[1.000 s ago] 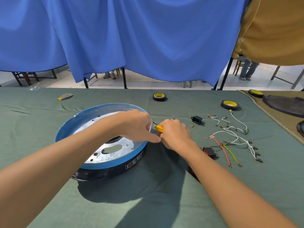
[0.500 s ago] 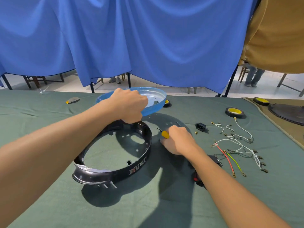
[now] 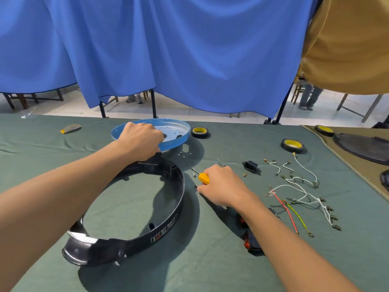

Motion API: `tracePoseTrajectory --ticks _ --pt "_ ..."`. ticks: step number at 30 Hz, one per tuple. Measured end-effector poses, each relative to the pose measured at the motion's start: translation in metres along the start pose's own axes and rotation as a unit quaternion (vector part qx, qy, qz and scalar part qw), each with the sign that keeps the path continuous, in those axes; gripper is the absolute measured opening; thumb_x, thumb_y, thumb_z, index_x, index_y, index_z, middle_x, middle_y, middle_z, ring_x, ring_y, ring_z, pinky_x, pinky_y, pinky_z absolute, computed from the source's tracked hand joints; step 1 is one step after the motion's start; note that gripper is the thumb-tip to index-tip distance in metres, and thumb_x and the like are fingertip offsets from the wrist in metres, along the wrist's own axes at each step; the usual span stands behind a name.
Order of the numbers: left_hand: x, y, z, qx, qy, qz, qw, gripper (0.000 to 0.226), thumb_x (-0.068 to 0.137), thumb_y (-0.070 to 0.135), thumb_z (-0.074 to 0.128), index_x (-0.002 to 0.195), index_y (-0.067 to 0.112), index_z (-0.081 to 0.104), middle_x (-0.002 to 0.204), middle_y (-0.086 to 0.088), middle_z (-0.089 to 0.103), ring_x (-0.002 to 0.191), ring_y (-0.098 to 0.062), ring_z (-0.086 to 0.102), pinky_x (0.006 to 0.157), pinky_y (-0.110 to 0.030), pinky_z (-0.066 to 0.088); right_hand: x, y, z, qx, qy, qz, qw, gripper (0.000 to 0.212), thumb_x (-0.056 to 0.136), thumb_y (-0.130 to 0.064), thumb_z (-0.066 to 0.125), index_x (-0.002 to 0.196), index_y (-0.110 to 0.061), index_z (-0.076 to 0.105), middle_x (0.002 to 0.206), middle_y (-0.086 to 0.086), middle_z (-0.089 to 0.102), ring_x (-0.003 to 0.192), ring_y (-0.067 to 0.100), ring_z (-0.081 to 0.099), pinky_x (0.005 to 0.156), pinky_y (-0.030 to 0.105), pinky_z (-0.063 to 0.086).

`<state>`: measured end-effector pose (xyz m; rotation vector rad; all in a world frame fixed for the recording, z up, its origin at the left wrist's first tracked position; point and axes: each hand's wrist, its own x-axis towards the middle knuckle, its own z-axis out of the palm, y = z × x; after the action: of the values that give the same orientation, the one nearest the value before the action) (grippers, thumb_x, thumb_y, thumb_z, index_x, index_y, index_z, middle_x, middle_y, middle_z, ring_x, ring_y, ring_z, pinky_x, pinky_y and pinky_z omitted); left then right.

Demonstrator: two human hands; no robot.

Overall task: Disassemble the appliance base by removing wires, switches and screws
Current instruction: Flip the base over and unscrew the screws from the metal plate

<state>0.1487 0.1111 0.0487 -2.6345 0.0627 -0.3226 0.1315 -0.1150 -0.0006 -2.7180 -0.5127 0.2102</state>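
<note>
Green cloth (image 3: 189, 266), soft and lightly creased, covers our worktable, with a draped blue curtain (image 3: 189, 49) hanging behind it. Our left hand (image 3: 140, 140) curls its fingers over the near rim of the blue pan (image 3: 179, 134), a shallow round metal dish from the appliance base. We hold it tilted at the far middle of the table. Its silvery floor is pierced with small holes and larger cutouts, and light spots dot its shadow on the cloth beneath.

Just in front lies the black ring (image 3: 174, 218), a glossy plastic hoop with a label on its outer wall and a shiny moulded lip at its near end. Cloth shows through its open middle.

Our right hand (image 3: 223, 186) is well apart from the left, to the right of the ring. It grips the screwdriver (image 3: 203, 178) by its yellow handle, fingertips down at the cloth beside a few loose screws (image 3: 195, 170).

Further right a black socket (image 3: 250, 165) sits on the cloth. Beyond it white wires (image 3: 303, 192) with metal terminals loop beside a red wire (image 3: 284, 209) and a yellow-green wire (image 3: 299, 216). A black and red part (image 3: 250, 243) peeks out from under our right forearm. Two tape rolls with yellow cores lie flat: one (image 3: 200, 132) just beside the pan, the other (image 3: 292, 145) farther right
</note>
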Motion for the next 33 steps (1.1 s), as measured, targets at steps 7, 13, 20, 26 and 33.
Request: tracePoseTrajectory --ticks 7,13,20,26,33 --pt "0.022 -0.003 0.004 0.001 -0.016 -0.014 1.0 0.022 0.09 0.044 0.061 0.085 0.024 0.054 0.082 0.002 0.048 0.074 -0.023 0.048 0.062 -0.033 0.034 0.003 0.002 0.003 -0.041 0.015 -0.004 0.999 0.028 0.089 -0.018 0.058 0.068 -0.017 0.038 0.08 0.008 0.049 0.079 0.033 0.054 0.053 0.032 0.031" --pt "0.025 -0.001 0.016 -0.028 -0.026 -0.042 0.998 0.024 0.09 0.047 0.062 0.103 0.027 0.063 0.09 0.0 0.056 0.081 -0.024 0.053 0.065 -0.035 0.035 0.001 0.001 0.005 -0.047 0.017 -0.011 0.999 0.03 0.092 -0.02 0.054 0.069 -0.018 0.035 0.078 0.005 0.045 0.077 0.031 0.05 0.049 0.03 0.026" --pt "0.022 0.009 0.018 -0.175 -0.077 -0.075 0.979 0.033 0.095 0.05 0.052 0.108 0.025 0.069 0.102 -0.006 0.063 0.085 -0.025 0.053 0.067 -0.035 0.037 -0.002 -0.002 0.004 -0.038 0.022 -0.007 0.999 0.03 0.094 -0.022 0.054 0.07 -0.019 0.035 0.079 0.004 0.044 0.077 0.028 0.05 0.055 0.032 0.031" --pt "-0.021 0.034 -0.003 -0.218 -0.02 -0.123 0.968 0.057 0.085 0.071 0.045 0.08 0.015 0.052 0.079 0.002 0.056 0.073 -0.02 0.052 0.054 -0.03 0.034 -0.002 -0.004 -0.001 -0.027 0.023 -0.001 0.999 0.028 0.091 -0.027 0.056 0.07 -0.017 0.04 0.077 0.004 0.045 0.076 0.03 0.049 0.051 0.031 0.028" --pt "-0.056 0.071 -0.034 -0.378 -0.265 -0.056 0.885 0.067 0.073 0.082 0.045 0.059 0.019 0.064 0.049 0.008 0.065 0.05 -0.007 0.063 0.056 -0.025 0.046 -0.006 -0.003 -0.012 0.005 0.037 0.016 0.999 0.031 0.09 -0.033 0.06 0.068 -0.018 0.044 0.078 0.006 0.054 0.069 0.026 0.051 0.052 0.032 0.034"
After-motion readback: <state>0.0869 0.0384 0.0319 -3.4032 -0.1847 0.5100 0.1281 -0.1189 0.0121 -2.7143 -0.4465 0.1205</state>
